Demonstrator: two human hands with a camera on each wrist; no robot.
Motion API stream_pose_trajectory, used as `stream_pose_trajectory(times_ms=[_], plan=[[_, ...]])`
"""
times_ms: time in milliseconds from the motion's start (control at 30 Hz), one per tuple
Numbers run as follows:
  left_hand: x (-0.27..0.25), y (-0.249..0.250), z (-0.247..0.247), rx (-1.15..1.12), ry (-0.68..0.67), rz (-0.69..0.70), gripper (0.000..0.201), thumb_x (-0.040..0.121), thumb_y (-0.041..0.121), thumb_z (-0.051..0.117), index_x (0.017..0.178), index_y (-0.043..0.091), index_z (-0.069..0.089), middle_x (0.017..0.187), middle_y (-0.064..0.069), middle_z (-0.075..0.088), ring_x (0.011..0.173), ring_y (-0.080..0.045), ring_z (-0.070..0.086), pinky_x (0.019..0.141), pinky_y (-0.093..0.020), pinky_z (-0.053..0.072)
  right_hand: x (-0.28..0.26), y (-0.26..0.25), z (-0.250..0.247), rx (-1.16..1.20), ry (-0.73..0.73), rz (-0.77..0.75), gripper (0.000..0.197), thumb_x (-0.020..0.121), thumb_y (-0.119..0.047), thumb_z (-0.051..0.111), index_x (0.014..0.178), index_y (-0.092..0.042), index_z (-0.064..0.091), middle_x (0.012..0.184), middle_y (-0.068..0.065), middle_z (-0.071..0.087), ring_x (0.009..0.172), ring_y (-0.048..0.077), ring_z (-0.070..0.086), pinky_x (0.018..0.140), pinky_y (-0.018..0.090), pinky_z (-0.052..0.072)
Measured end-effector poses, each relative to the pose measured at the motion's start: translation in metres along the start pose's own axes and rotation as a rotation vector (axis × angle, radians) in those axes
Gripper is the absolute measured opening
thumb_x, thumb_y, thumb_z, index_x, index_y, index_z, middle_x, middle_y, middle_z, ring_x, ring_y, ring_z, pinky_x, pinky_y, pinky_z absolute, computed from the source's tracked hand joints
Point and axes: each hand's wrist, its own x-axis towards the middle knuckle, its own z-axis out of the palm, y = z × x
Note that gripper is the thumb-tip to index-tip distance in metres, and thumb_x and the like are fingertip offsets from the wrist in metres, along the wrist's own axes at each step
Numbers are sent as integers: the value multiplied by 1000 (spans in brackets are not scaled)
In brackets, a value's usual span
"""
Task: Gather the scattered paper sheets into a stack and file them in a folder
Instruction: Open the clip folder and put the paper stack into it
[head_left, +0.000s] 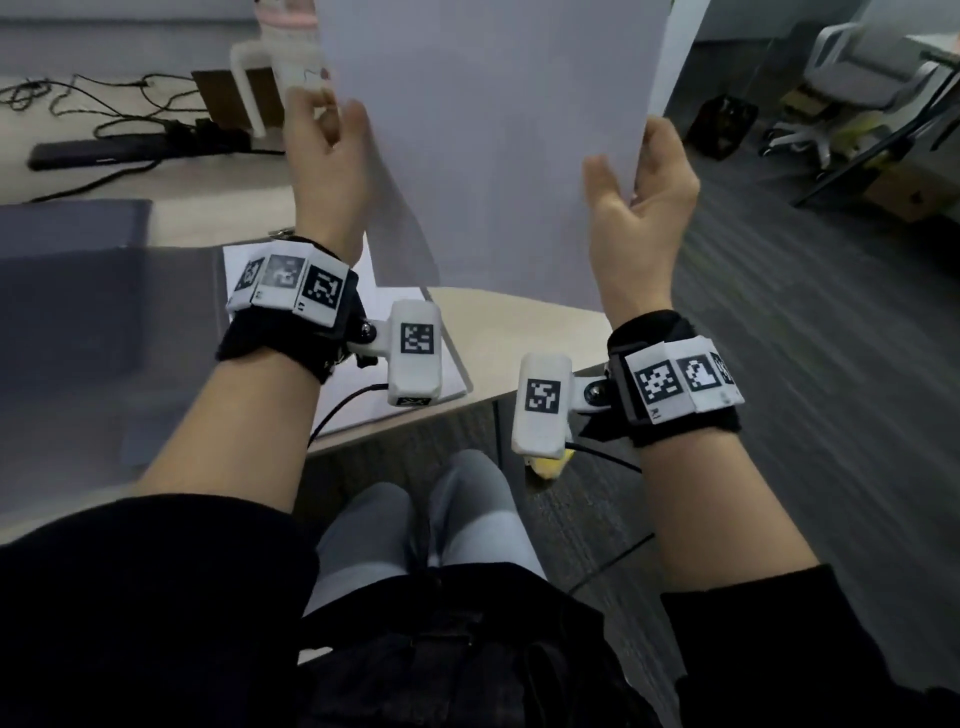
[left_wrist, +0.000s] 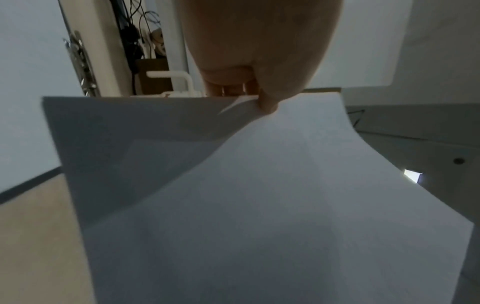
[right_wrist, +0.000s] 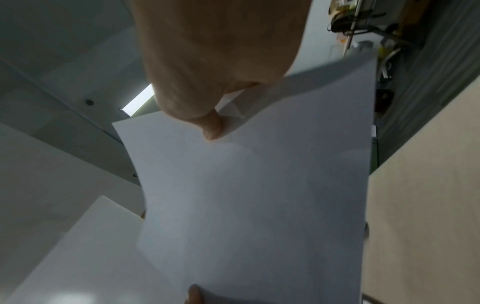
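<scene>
I hold a stack of white paper sheets (head_left: 493, 145) upright above the desk's front corner. My left hand (head_left: 332, 140) pinches its left edge, and my right hand (head_left: 639, 171) grips its right edge with the thumb in front. In the left wrist view the thumb (left_wrist: 267, 102) presses on the sheets (left_wrist: 259, 205), which fan apart slightly at the top. The right wrist view shows the thumb (right_wrist: 210, 127) on the paper (right_wrist: 259, 185). A grey open folder (head_left: 78, 312) lies on the desk at the left; its metal clip (left_wrist: 80, 65) shows. One white sheet (head_left: 363, 400) lies beside it under my left wrist.
At the back of the beige desk (head_left: 519, 322) are a white-handled cup (head_left: 280, 62), tangled cables (head_left: 104, 104) and a black power strip (head_left: 104, 153). To the right, on the floor, stand a black bin (head_left: 722, 127), an office chair (head_left: 857, 78) and a cardboard box (head_left: 904, 192).
</scene>
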Motion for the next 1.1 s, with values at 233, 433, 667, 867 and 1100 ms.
stream_pose_trajectory(times_ms=[233, 433, 667, 867, 1100], plan=[[-8, -25, -70, 95, -2, 92, 17, 97, 19, 42, 80, 22, 41, 76, 7, 40, 70, -5, 38, 67, -22, 34, -25, 20, 37, 206, -277, 296, 19, 75, 6, 70, 84, -11, 66, 73, -11, 71, 72, 7, 66, 68, 25, 53], [-28, -49, -87, 183, -60, -75, 34, 101, 20, 38, 67, 23, 33, 67, 9, 33, 58, 4, 30, 59, -16, 29, -48, 35, 46, 305, -377, 512, 14, 68, 3, 73, 76, -8, 68, 82, 11, 68, 76, 23, 64, 72, 36, 55], [-30, -37, -92, 212, 82, 130, 31, 100, 17, 36, 70, 24, 34, 69, 12, 34, 59, 8, 33, 62, -11, 30, -41, 31, 63, 367, -291, 465, 18, 76, 11, 70, 70, -6, 67, 66, -3, 69, 63, 12, 64, 64, 26, 53], [-41, -57, -110, 191, 87, 7, 28, 101, 20, 32, 74, 23, 37, 74, 9, 39, 63, 5, 35, 64, -13, 33, -58, 43, 79, 323, -370, 532, 15, 71, 7, 75, 74, -7, 68, 68, -2, 70, 64, 13, 63, 65, 27, 53], [-28, -45, -116, 221, 198, 69, 30, 100, 24, 31, 70, 23, 32, 69, 10, 35, 66, -7, 30, 64, -29, 30, -48, 38, 91, 369, -368, 434, 12, 75, 6, 73, 74, -5, 68, 71, -1, 71, 67, 16, 65, 67, 30, 53]])
